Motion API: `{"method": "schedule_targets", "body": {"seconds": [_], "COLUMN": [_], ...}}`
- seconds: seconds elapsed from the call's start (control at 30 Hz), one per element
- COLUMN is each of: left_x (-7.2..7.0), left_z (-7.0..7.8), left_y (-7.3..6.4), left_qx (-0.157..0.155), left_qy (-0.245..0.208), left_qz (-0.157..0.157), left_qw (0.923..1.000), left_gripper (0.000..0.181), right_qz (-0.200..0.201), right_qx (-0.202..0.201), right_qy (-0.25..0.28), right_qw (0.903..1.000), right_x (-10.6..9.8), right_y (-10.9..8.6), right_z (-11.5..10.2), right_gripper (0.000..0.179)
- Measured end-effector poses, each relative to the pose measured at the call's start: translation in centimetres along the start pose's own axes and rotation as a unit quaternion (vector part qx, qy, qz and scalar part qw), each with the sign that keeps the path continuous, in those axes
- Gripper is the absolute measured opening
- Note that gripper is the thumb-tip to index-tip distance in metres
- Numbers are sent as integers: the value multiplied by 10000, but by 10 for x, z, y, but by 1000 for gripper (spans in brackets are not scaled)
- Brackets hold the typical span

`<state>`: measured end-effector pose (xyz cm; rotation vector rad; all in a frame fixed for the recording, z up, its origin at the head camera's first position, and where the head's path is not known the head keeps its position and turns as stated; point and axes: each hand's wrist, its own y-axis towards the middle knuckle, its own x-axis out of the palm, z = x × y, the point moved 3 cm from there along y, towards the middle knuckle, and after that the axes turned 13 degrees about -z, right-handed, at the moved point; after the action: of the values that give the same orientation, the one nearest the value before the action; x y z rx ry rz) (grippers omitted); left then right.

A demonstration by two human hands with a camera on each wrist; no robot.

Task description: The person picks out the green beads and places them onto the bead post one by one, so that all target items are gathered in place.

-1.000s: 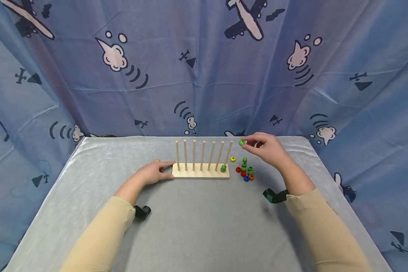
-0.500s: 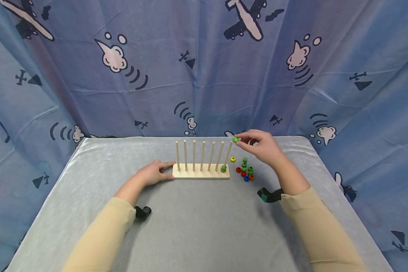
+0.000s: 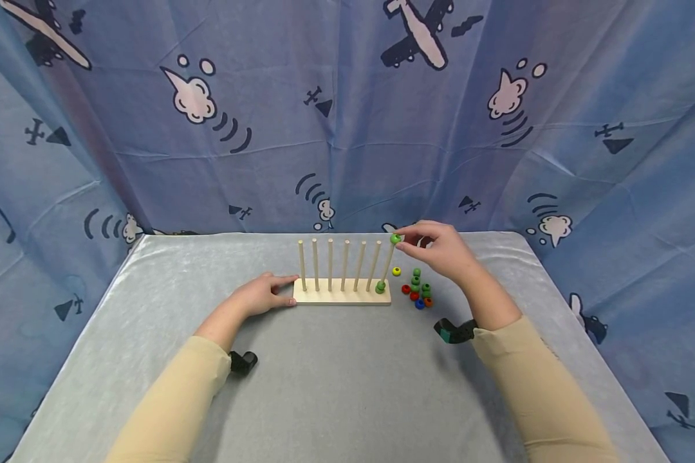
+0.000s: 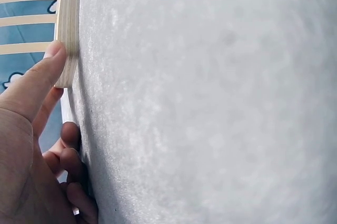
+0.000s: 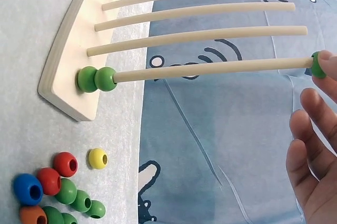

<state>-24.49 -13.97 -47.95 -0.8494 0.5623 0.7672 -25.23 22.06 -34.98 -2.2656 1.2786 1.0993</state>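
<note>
Seven pegs stand on the wooden base point(image 3: 342, 294) in the head view; the right hand point(image 3: 440, 249) pinches a green bead point(image 3: 395, 239) at the tip of the rightmost peg point(image 3: 387, 263), while the left hand point(image 3: 262, 294) rests against the base's left end. Left wrist view adds the thumb point(image 4: 39, 74) pressed on the base edge, fingers loosely curled below. Right wrist view reveals two green beads point(image 5: 97, 79) at that peg's foot and loose beads point(image 5: 58, 190) nearby. No writing is readable.

My right hand point(image 3: 443, 249) pinches a green bead point(image 3: 395, 238) at the rightmost peg's point(image 3: 387, 263) tip; my left hand point(image 3: 262, 293) rests at the base's point(image 3: 342, 295) nine o'clock end.
</note>
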Motion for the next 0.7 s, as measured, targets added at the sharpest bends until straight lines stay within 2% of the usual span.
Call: {"method": "schedule_targets", "body": {"seconds": [0.33, 0.7], "left_x": [0, 0], "left_z": [0, 1], "left_y": [-1, -1], "left_qx": [-8, -13], "left_qy": [-21, -56], "left_qz": [-37, -48], "left_qw": [10000, 10000], "left_gripper": [67, 67], "right_qz": [-87, -289], "right_qx": [-3, 405], "right_qy": [19, -67], "right_qw": [10000, 9987], "right_x": [5, 16], "right_y": [1, 1], "right_z": [1, 11], "right_gripper": [26, 27]}}
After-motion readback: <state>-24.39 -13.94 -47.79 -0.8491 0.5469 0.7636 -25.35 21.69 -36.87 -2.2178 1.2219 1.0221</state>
